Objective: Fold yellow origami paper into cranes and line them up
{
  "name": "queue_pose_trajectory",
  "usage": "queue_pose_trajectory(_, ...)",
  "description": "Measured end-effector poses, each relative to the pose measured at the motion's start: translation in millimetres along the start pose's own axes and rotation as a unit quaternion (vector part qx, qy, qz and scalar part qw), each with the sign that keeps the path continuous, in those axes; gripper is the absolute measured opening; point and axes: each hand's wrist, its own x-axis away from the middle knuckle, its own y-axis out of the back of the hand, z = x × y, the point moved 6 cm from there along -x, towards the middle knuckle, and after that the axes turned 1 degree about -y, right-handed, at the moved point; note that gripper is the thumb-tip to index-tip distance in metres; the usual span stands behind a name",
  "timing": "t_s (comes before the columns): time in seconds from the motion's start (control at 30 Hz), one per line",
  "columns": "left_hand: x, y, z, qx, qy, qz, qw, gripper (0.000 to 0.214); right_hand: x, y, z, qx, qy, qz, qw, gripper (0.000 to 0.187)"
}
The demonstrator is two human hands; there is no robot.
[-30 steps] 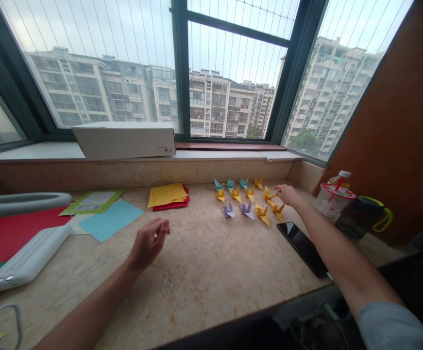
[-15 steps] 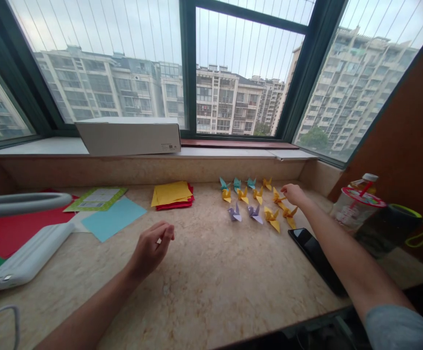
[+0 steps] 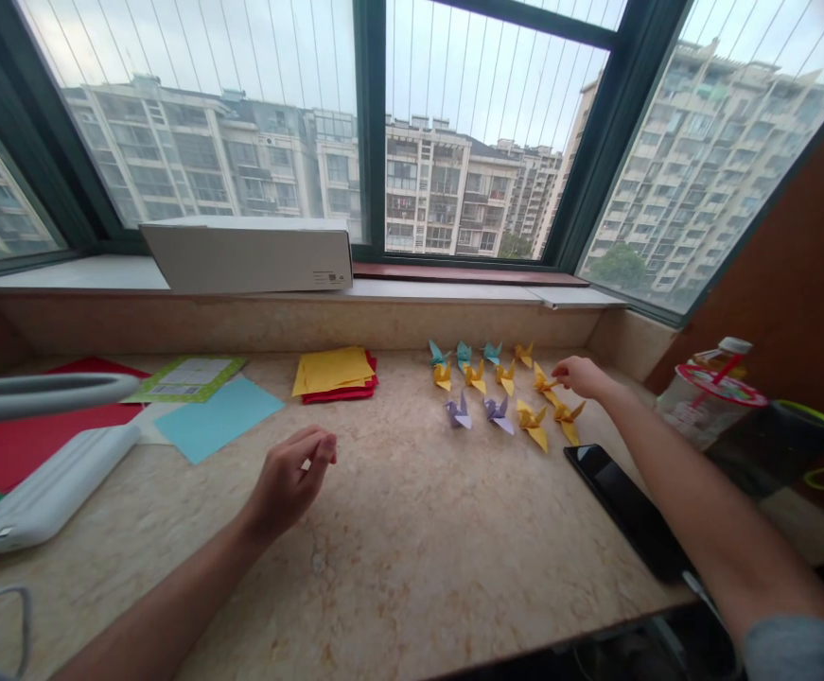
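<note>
Beyond the phone (image 3: 624, 511), a yellow crane (image 3: 544, 381) is touched by the narrowed right hand (image 3: 586, 378), any grip unclear; left of the phone, the left hand (image 3: 294, 480) is loosely curled. A neighbouring crane (image 3: 569, 420) could be toppled if brushed.

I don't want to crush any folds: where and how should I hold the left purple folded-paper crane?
I'd pinch the left purple crane lightly by its upward-pointing wing, coming from above on the near side: that wing stands up as a thin flap, yellow folded-paper cranes sit behind, and the right purple crane is beside it.
</note>
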Motion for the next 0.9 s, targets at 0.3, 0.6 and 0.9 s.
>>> queue_pose_trajectory(0.3,-0.6,0.5,-3.2,0.003,-0.002,0.009,1.0,0.034,-9.1,3.3,10.5,0.024,-0.013,-0.03,0.999,0.025)
queue_pose_trajectory(0.6,-0.4,-0.1,-2.2,0.007,-0.006,0.012,1.0,0.034,-8.6,3.4,19.4,0.056,-0.026,-0.026,0.998,0.026)
queue_pose_trajectory(0.9,1.7,-3.7,-3.3,0.02,-0.007,0.021,1.0,0.035,12.7,27.2,36.7,0.082,-0.005,-0.067,0.994,0.028)
